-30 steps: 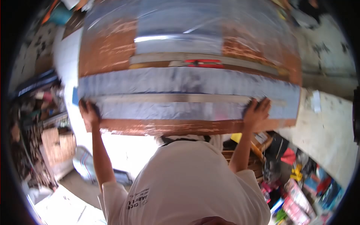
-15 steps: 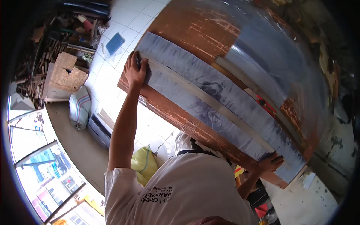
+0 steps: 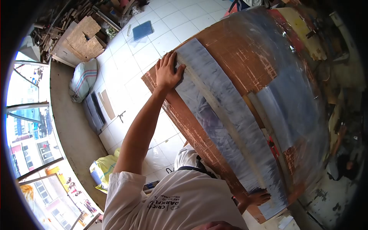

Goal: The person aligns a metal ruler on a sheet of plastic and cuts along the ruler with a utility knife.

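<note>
My left hand [image 3: 167, 73] lies with fingers stretched out and thumb apart at the far end of a bluish-grey sheet [image 3: 226, 97], beside a long pale straight strip [image 3: 214, 103]. My right hand [image 3: 255, 198] rests with fingers extended on the near end of the sheet, by the strip's other end. The strip runs lengthwise along the sheet and looks bent by the lens. Beneath them is a scuffed brown worktop [image 3: 230, 50]. What lies under my palms is hidden.
A second long bar [image 3: 264, 122] and a red-handled tool [image 3: 273, 147] lie on the worktop, near clear plastic sheeting [image 3: 291, 103]. On the tiled floor are a blue flat piece [image 3: 142, 30], a white sack [image 3: 84, 78] and a yellow sack [image 3: 104, 168]. Scrap wood [image 3: 82, 36] is piled at the upper left.
The view has turned and shifted, so the worktop and sheet sit more steeply and farther right. Both hands stay near the two ends of the sheet.
</note>
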{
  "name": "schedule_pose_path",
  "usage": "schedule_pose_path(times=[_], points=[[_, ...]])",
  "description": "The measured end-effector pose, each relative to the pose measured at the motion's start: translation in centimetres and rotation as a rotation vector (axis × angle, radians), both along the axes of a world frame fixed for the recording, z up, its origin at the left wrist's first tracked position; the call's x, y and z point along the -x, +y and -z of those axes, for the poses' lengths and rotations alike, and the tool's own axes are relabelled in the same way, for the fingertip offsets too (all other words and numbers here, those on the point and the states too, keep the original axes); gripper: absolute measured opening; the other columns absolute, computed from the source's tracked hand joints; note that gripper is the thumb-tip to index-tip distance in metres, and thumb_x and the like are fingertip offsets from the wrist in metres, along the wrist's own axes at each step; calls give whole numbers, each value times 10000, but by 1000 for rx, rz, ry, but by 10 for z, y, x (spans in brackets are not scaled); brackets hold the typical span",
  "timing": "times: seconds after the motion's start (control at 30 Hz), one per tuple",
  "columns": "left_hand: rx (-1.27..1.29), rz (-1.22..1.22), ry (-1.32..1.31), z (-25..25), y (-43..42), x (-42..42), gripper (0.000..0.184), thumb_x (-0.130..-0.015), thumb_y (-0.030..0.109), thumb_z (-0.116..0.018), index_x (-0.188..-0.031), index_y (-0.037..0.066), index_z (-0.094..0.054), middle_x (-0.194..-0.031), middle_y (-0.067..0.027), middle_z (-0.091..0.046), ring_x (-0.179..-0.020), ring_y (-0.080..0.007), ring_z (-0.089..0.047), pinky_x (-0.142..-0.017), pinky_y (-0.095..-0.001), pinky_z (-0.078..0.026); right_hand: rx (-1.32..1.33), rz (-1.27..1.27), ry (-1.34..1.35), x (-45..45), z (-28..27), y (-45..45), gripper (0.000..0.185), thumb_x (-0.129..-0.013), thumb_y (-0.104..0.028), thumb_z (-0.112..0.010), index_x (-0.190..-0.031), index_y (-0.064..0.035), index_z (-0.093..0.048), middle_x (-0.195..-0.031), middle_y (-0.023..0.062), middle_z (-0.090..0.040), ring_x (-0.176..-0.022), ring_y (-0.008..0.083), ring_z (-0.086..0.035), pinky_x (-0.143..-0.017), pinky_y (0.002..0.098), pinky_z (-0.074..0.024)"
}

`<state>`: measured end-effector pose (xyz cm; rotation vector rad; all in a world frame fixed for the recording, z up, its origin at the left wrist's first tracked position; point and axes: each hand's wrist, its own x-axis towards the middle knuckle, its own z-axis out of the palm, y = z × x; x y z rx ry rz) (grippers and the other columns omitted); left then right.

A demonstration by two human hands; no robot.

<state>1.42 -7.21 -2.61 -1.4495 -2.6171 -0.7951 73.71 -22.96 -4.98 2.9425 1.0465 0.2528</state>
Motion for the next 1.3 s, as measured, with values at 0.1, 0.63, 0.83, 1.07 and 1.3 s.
schedule_pose_path(times=[0.1, 0.63, 0.83, 1.07, 1.3], points=[[11, -5, 3, 1, 0, 0, 745, -933, 557, -562, -1498, 82, -458, -1540, -150, -463, -1466, -318, -360, -1225, -502, -196, -26, -10, 0, -2, 3, 0, 790, -1046, -639, -228, -1586, -71, -323, -1646, 150, -298, -1521, 318, -279, -1198, 518, -236], [54, -15, 20, -3, 1, -3, 726, -955, 547, -543, -1515, 97, -441, -1574, -141, -426, -1482, -313, -337, -1230, -497, -191, -46, -72, -14, -3, 2, -4, 758, -1065, -591, -258, -1568, -29, -343, -1613, 185, -348, -1489, 346, -336, -1180, 522, -275], [13, -31, -32, -7, 1, -5, 667, -965, 536, -536, -1460, 92, -487, -1537, -133, -448, -1457, -309, -368, -1226, -497, -204, -80, -130, 7, 17, -16, 0, 762, -1063, -585, -278, -1534, 1, -399, -1586, 223, -370, -1471, 367, -354, -1183, 509, -287], [-20, -16, 28, -9, 1, -6, 633, -965, 524, -558, -1416, 80, -523, -1502, -154, -479, -1396, -331, -430, -1186, -475, -264, -130, -173, -13, 7, -7, -4, 781, -1057, -590, -292, -1506, 35, -426, -1547, 255, -410, -1431, 402, -400, -1168, 524, -312], [-18, -14, 51, -8, 1, -5, 697, -936, 570, -584, -1422, 74, -525, -1501, -154, -481, -1390, -326, -435, -1185, -472, -265, -214, -269, -37, 4, -5, -7, 746, -1046, -557, -386, -1463, 55, -476, -1468, 281, -483, -1359, 431, -468, -1126, 532, -369]])
